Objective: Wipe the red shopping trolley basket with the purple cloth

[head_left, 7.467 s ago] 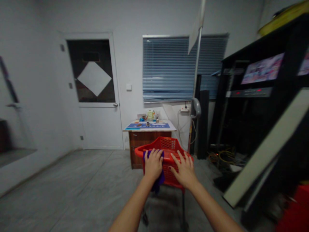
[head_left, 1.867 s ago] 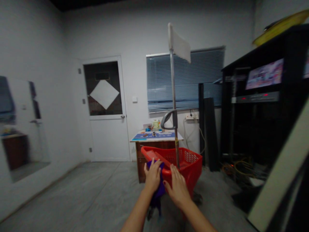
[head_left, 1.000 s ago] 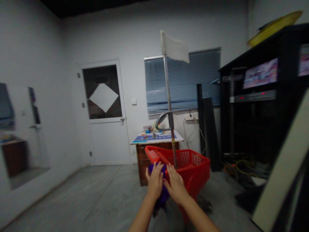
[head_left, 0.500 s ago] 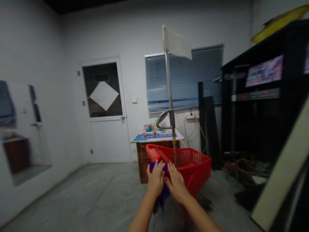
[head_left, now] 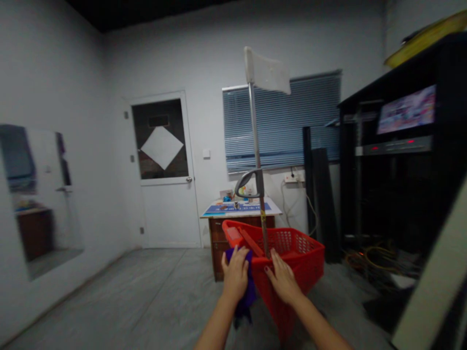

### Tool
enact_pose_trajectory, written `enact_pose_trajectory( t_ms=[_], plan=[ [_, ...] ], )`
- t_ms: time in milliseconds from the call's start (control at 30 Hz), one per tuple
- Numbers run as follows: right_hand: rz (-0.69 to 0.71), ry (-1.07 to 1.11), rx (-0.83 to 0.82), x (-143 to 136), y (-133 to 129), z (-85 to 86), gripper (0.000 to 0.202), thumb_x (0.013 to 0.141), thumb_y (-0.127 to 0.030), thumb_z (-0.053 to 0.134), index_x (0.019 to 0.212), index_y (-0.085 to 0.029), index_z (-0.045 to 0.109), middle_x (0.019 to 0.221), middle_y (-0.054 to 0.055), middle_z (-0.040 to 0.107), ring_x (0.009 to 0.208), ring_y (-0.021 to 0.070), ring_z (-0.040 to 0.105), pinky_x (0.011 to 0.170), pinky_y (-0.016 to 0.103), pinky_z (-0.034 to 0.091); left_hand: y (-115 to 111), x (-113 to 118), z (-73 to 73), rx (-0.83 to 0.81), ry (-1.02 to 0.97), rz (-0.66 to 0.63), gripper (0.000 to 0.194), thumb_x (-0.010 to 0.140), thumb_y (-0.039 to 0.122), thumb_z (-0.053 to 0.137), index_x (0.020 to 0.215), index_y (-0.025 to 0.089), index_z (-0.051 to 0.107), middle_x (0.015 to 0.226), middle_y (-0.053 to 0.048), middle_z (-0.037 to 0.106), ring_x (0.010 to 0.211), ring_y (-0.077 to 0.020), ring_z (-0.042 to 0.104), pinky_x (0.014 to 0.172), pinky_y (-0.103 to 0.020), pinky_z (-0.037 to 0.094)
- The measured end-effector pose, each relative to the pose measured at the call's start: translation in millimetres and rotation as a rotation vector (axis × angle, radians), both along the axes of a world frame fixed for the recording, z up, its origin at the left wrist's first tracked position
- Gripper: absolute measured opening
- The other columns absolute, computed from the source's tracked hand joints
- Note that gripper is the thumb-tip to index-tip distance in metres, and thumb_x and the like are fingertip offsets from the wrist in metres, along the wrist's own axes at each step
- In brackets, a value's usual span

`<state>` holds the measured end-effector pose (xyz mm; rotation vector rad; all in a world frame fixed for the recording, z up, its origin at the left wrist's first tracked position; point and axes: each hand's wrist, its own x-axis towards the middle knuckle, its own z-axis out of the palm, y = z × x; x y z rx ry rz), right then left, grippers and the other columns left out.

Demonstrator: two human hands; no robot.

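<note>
A red plastic basket (head_left: 302, 250) with perforated sides stands in front of me. A metal pole (head_left: 256, 131) rises from it, bearing a grey loop handle (head_left: 248, 183) and a white panel (head_left: 268, 72) at the top. My left hand (head_left: 235, 272) rests on a purple cloth (head_left: 248, 294) draped over the basket's near left edge, its fingers slightly spread over the cloth. Against the near rim, right of the cloth, lies my right hand (head_left: 283, 279), fingers stretched out and holding nothing.
Behind the basket stands a brown desk (head_left: 216, 243) with small items on top. A white door (head_left: 170, 214) is at the left. At the right are a black rack (head_left: 397, 194) with a screen, tangled cables (head_left: 381, 257) and a leaning pale board (head_left: 426, 282).
My right hand has moved right along the rim, away from the cloth and my left hand. The left hand stays at the cloth. The view has shifted slightly.
</note>
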<state>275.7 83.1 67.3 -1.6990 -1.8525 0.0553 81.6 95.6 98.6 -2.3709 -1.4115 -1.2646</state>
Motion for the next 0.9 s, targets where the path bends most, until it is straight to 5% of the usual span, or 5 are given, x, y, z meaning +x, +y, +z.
enact_pose_trajectory(
  t_ms=[233, 467, 600, 733, 900],
  plan=[
    [-0.049, -0.001, 0.085, -16.7, -1.2, -6.5, 0.068, 0.093, -0.054, 0.029, 0.144, -0.009, 0.035, 0.15, 0.013, 0.035, 0.141, 0.0232, 0.026, 0.113, 0.04, 0.025, 8.2, -6.7, 1.0, 0.002, -0.026, 0.028, 0.041, 0.093, 0.015, 0.038, 0.126, 0.029, 0.057, 0.132, -0.005, 0.06, 0.134, -0.0235, 0.041, 0.114, -0.059, 0.013],
    [-0.051, -0.044, 0.127, -36.1, -7.4, -11.7, 0.071, 0.093, -0.058, 0.03, 0.145, -0.011, 0.033, 0.151, 0.012, 0.034, 0.141, 0.0252, 0.025, 0.113, 0.042, 0.027, 25.3, -20.1, -4.7, 0.01, -0.071, 0.088, 0.04, 0.095, 0.014, 0.033, 0.124, 0.027, 0.058, 0.129, -0.006, 0.063, 0.13, -0.0222, 0.047, 0.113, -0.059, 0.015],
    [-0.015, -0.108, 0.118, -38.8, -14.6, -9.8, 0.075, 0.091, -0.061, 0.034, 0.147, -0.013, 0.03, 0.153, 0.01, 0.029, 0.142, 0.025, 0.022, 0.116, 0.042, 0.022, 13.0, -20.3, -10.6, 0.111, -0.014, 0.1, 0.042, 0.094, 0.013, 0.036, 0.128, 0.028, 0.056, 0.132, -0.006, 0.06, 0.132, -0.0223, 0.044, 0.114, -0.057, 0.015],
    [0.037, -0.13, 0.075, -38.5, -21.5, -1.8, 0.077, 0.09, -0.062, 0.036, 0.148, -0.012, 0.027, 0.155, 0.009, 0.026, 0.144, 0.0245, 0.015, 0.118, 0.043, 0.014, -3.9, -19.8, -1.8, 0.145, 0.11, 0.044, 0.044, 0.092, 0.014, 0.044, 0.129, 0.032, 0.055, 0.136, -0.004, 0.057, 0.136, -0.0228, 0.038, 0.114, -0.056, 0.011],
    [0.07, -0.097, 0.035, -41.3, -25.6, 5.2, 0.074, 0.091, -0.059, 0.036, 0.15, -0.014, 0.024, 0.157, 0.007, 0.019, 0.145, 0.0232, 0.011, 0.118, 0.043, 0.015, -4.7, -15.9, 2.7, 0.077, 0.092, 0.194, 0.044, 0.094, 0.016, 0.039, 0.132, 0.032, 0.052, 0.138, -0.004, 0.055, 0.135, -0.0231, 0.039, 0.113, -0.057, 0.013]
  ],
)
